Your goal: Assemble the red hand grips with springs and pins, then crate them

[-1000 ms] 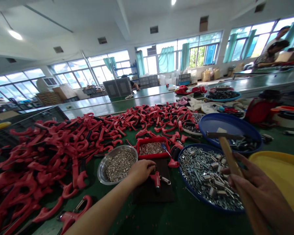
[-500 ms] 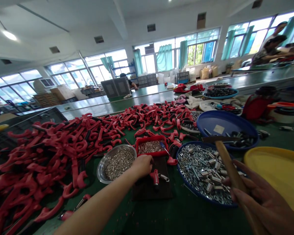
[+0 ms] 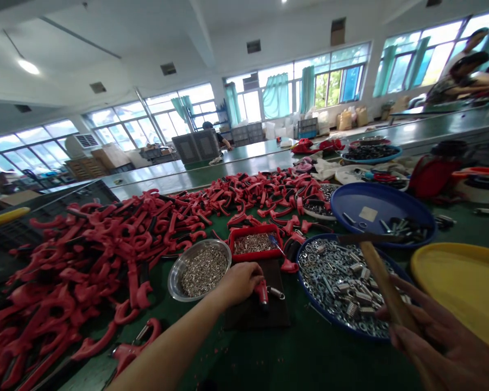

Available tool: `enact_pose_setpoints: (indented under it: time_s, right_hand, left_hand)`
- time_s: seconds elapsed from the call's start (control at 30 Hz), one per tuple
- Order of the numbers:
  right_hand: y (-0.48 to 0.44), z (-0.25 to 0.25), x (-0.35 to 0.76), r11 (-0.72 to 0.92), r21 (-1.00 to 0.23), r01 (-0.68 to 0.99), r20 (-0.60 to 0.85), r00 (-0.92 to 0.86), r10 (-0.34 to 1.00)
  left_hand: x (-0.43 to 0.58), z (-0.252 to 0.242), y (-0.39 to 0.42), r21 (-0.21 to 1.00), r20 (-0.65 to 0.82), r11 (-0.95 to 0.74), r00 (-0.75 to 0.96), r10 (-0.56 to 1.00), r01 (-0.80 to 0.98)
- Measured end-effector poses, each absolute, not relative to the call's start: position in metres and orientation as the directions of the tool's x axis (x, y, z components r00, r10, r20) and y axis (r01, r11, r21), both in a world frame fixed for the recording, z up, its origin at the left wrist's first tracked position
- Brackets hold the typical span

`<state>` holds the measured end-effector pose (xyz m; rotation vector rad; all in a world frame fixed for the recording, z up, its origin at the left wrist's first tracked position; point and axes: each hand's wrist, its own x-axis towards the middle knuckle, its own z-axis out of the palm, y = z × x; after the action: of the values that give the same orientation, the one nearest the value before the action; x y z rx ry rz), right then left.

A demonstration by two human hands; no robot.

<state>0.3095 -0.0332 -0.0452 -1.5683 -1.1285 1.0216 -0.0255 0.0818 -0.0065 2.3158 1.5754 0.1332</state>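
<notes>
Big factory room with a long green workbench [image 3: 321,364], and a couple of people [image 3: 456,76] working at another bench up in the far right corner. Most of my bench is a huge heap of red plier handles [image 3: 106,260]. Closer in there's a big blue tray [image 3: 375,203], a blue tray of washers and little springs [image 3: 305,301], a yellow tray [image 3: 460,277], a steel bowl [image 3: 199,243] and a small red tray [image 3: 255,228], both of those last two full of tiny metal rings. No readable writing anywhere, even on the tan card [image 3: 368,213] in the big blue tray. My right hand [image 3: 440,336] is closed around a wooden-handled hammer [image 3: 385,288], held up over the washers. My left hand [image 3: 240,282] is clamped on top of red-handled pliers [image 3: 262,291] lying on a dark board [image 3: 256,315], with a spring [image 3: 276,293] just beside my fingers.
</notes>
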Motion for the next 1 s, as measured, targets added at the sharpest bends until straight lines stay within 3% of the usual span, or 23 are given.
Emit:
enact_pose_setpoints:
  time_s: [0.4, 0.57, 0.63, 0.8, 1.0]
  right_hand:
    - [-0.042, -0.043, 0.3, -0.092, -0.96, 0.266, -0.016, 0.273, 0.962]
    - [-0.047, -0.055, 0.291, 0.057, -0.915, 0.399, 0.1, 0.087, 0.991]
    - [-0.047, -0.054, 0.281, 0.169, -0.846, 0.506, 0.17, -0.043, 0.984]
    - [-0.04, -0.043, 0.241, 0.492, -0.533, 0.688, 0.367, -0.336, 0.868]
    - [-0.016, -0.025, 0.209, 0.584, -0.289, 0.759, 0.379, -0.469, 0.798]
  left_hand:
    - [-0.016, 0.002, 0.071, 0.138, -0.081, -0.391, 0.404, 0.911, 0.91]
    - [-0.017, 0.002, 0.059, 0.102, -0.058, -0.43, 0.437, 0.897, 0.897]
    - [-0.028, -0.001, 0.052, 0.149, 0.002, -0.458, 0.463, 0.887, 0.877]
    - [-0.05, -0.026, 0.036, 0.325, 0.112, -0.418, 0.404, 0.908, 0.848]
    - [-0.046, -0.054, 0.04, 0.399, 0.273, -0.408, 0.319, 0.908, 0.821]
